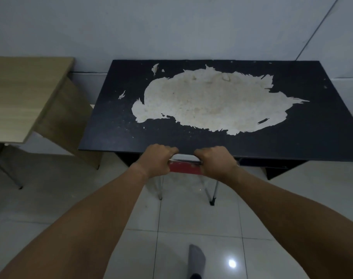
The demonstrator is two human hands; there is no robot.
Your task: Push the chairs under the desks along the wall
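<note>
A black desk (115, 125) with a large patch of worn, pale surface stands against the wall. A chair with a red back (184, 168) and metal legs sits mostly beneath the desk's front edge, with only its back and rear legs showing. My left hand (155, 160) grips the left end of the chair's top rail. My right hand (217, 162) grips the right end. Both hands touch the desk's front edge.
A light wooden desk (24, 93) stands to the left against the same wall, with a metal leg (8, 172) beneath it. White glossy tiles cover the floor. A grey foot (195, 260) of mine shows at the bottom.
</note>
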